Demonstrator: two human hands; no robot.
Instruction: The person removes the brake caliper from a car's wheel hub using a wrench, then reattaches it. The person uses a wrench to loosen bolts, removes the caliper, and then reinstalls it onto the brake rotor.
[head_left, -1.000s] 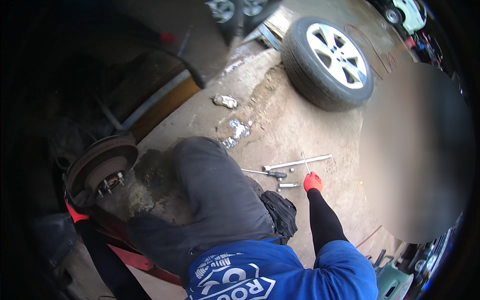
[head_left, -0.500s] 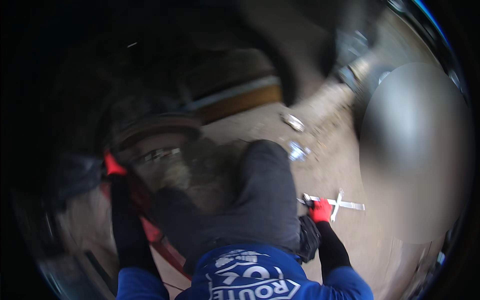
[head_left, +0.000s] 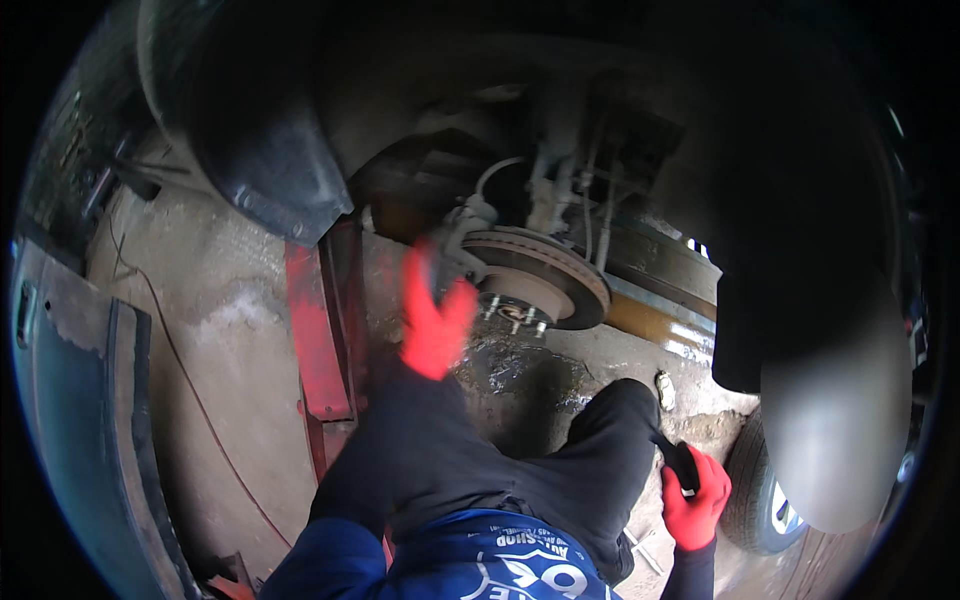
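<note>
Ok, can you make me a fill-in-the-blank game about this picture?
1. The left hand and the right hand wear ____ gloves.
2. The dark tool is held in the ____ hand.
3. Of the two hands, the ____ one is nearer the brake disc.
4. The shirt is ____ with white lettering.

Missing words: red; right; left; blue.

White print stands on the blue shirt [head_left: 455,548]: rows of small lettering [head_left: 505,532], a line of larger capitals beneath, and, further down, an outlined emblem [head_left: 535,580] with large characters, cut off by the lower edge of the view.
</note>
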